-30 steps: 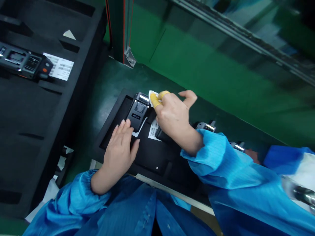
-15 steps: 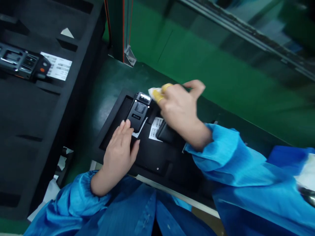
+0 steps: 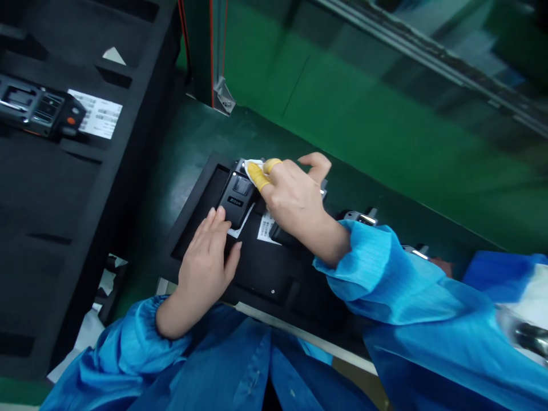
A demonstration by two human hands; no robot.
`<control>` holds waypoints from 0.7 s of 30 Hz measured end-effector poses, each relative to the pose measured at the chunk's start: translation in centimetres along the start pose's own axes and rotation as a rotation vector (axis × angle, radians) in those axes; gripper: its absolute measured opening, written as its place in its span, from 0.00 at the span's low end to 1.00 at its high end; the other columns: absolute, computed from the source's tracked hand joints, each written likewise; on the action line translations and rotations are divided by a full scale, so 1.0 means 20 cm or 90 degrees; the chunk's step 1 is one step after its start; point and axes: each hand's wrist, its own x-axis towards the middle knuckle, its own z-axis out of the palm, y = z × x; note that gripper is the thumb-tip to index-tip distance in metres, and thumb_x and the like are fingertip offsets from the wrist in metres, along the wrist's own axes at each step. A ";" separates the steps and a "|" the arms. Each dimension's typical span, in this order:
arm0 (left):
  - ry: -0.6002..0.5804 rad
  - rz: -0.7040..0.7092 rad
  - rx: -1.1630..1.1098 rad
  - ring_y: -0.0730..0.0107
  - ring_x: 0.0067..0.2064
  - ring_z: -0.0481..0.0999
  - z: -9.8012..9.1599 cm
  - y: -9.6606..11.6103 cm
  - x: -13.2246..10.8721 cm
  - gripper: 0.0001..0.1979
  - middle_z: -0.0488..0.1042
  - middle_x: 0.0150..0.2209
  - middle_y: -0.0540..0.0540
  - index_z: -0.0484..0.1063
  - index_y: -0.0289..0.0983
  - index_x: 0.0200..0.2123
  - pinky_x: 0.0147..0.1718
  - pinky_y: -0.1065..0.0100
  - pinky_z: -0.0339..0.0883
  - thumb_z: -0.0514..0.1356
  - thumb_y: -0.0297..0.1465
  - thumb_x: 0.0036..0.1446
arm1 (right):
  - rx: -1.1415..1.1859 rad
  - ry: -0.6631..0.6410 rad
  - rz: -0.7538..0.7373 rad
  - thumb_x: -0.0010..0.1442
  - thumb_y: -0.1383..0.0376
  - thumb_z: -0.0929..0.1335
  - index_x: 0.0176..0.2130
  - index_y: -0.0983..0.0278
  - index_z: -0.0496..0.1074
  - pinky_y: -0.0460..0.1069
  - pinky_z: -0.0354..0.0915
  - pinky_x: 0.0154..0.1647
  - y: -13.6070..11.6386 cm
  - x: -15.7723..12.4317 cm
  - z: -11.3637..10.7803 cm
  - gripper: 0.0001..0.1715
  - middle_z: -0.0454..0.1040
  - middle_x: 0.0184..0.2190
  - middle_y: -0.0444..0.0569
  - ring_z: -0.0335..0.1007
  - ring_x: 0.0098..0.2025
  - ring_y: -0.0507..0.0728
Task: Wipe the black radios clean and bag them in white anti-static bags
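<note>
A small black device [image 3: 236,198] with a white logo lies in a black foam tray [image 3: 201,200] on the green bench. My left hand [image 3: 206,260] rests flat on the tray, fingers stretched out, fingertips touching the device's near end. My right hand [image 3: 291,197] wears yellow finger cots on two fingers and pinches a small white cloth [image 3: 252,164] against the device's far end. Beside the device a white barcode label [image 3: 265,226] shows, and a second dark device under my right wrist is mostly hidden.
A large black foam tray [image 3: 64,188] at the left holds another black device [image 3: 36,108] and a white label sheet [image 3: 96,114]. A metal post [image 3: 216,57] stands behind the small tray. More devices with shiny ends [image 3: 362,218] lie right of my forearm.
My right hand lifted the cloth up and to the right half a second ago, then came back down left onto the device's far end. The left hand stayed put.
</note>
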 end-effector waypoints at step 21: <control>0.011 0.006 0.001 0.49 0.61 0.69 0.00 0.00 0.01 0.15 0.71 0.56 0.27 0.65 0.30 0.51 0.56 0.52 0.70 0.56 0.28 0.62 | -0.009 0.073 0.133 0.64 0.73 0.55 0.28 0.64 0.70 0.58 0.47 0.49 0.02 -0.12 0.04 0.21 0.66 0.29 0.46 0.57 0.35 0.52</control>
